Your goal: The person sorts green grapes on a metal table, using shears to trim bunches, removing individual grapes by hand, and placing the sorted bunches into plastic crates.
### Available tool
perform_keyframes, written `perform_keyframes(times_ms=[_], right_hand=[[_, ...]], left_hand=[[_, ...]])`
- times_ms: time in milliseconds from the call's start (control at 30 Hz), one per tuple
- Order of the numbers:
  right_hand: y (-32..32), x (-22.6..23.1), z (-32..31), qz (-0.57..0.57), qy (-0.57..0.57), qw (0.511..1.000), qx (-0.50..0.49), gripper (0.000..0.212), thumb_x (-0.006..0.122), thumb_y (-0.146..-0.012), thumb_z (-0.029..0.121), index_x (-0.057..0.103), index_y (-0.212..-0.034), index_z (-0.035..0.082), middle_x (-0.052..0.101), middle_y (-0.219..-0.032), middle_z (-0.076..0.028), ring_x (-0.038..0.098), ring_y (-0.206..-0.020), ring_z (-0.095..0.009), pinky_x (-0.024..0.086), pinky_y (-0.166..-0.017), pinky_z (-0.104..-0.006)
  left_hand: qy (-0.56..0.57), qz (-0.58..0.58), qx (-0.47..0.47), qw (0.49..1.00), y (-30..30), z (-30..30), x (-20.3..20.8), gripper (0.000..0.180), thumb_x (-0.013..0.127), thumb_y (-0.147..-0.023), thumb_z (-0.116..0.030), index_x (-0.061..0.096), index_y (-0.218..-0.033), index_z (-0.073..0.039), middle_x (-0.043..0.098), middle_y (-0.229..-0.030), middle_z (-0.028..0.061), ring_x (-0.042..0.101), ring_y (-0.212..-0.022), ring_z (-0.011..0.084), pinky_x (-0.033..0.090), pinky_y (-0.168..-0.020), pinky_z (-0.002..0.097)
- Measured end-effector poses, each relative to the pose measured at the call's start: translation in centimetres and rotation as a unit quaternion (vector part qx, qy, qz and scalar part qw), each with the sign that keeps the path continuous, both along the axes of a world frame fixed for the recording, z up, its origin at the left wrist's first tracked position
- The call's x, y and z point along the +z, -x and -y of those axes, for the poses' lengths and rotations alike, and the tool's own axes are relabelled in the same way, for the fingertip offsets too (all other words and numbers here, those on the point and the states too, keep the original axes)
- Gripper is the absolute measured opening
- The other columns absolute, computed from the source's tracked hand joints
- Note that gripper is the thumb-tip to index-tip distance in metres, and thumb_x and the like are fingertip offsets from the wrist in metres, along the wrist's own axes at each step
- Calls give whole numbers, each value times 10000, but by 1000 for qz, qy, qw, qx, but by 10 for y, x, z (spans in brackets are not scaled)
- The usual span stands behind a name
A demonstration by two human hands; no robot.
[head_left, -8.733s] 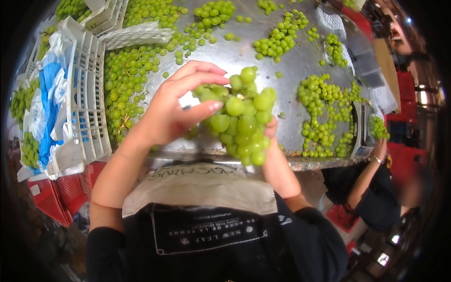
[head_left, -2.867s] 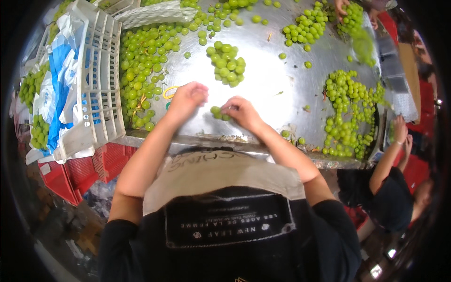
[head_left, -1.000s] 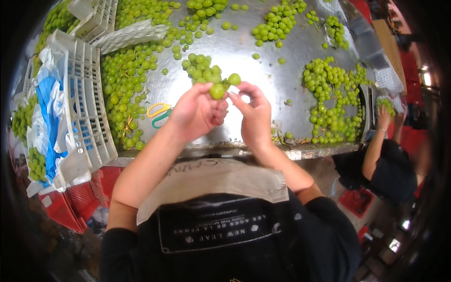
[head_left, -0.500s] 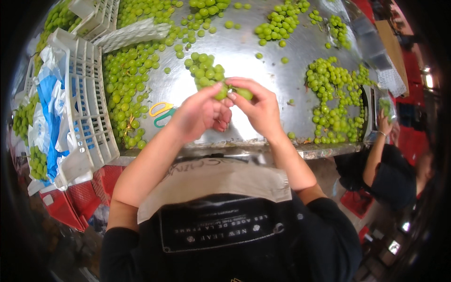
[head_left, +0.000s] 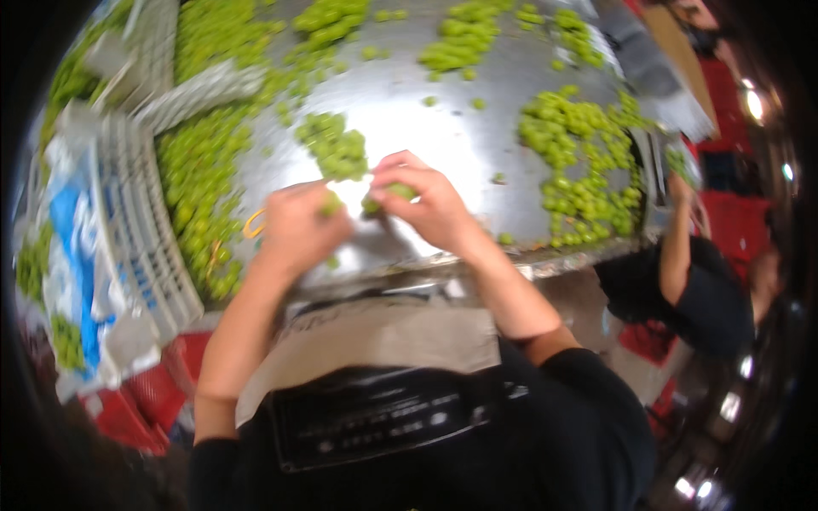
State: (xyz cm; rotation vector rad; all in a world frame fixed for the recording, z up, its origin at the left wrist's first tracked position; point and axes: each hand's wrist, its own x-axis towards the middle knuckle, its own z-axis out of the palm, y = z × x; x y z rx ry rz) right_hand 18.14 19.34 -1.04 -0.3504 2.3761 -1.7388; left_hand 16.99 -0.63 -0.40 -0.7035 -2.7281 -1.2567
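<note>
A small bunch of green grapes (head_left: 334,146) sits just beyond my hands over the metal table; I cannot tell whether it lies there or hangs from my fingers. Smeared by motion, my left hand (head_left: 300,226) is curled palm down, a green grape showing at its fingertips. Close beside it, my right hand (head_left: 430,204) has thumb and fingers bent around a few grapes (head_left: 400,192). Past my left hand shows the yellow handle of scissors (head_left: 253,225); the hand hides most of them.
Loose grapes (head_left: 200,179) heap along the left, beside a white plastic crate (head_left: 149,213) with bags. Bunches (head_left: 579,162) lie at the right of the metal table (head_left: 460,136). A co-worker's arm (head_left: 679,230) reaches in at far right.
My left hand has turned palm down and moved to the left, covering most of the scissors. My hands are farther apart. The whole view has shifted and blurred.
</note>
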Motion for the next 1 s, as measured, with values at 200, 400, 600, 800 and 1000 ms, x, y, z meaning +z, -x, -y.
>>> perform_keyframes(times_ms=[200,400,600,800,1000], right_hand=[[6,1,-64,199,81,974,-68,134,587,-861,119,627,-977,62,608,-986,-42,598,-835,-130,496,-752,-236],[-21,-50,-275,-27,-245,835,-492,323,589,-847,299,636,-1015,26,631,-997,-140,585,-877,-221,447,-810,-335],[-62,-75,-416,45,-479,661,-575,378,574,-852,386,653,-1027,60,607,-1051,-162,561,-989,-339,434,-855,-423],[-20,-83,-366,-57,-504,684,-524,602,606,-842,337,399,-1309,19,379,-1316,-228,354,-1223,-372,313,-997,-455],[41,-81,-159,-9,-169,920,-352,573,652,-806,271,432,-1299,80,390,-1359,-152,371,-1253,-286,303,-1035,-416]], left_hand=[[-667,352,189,629,50,149,-47,517,439,-899,-455,528,-1111,8,612,-971,153,599,-760,204,499,-693,314],[-408,343,270,802,36,91,-57,519,448,-914,-439,495,-1176,6,620,-1004,154,610,-822,199,482,-719,287],[-97,78,129,984,58,38,-61,213,634,-800,-88,637,-1009,-44,575,-1064,103,572,-963,212,484,-812,290],[155,-95,-54,982,92,13,-66,206,651,-728,-76,656,-933,-62,539,-1132,83,471,-1094,281,382,-923,370],[218,-112,-187,951,118,13,-55,134,658,-724,-90,644,-853,-57,549,-979,76,481,-1037,279,376,-901,372]])
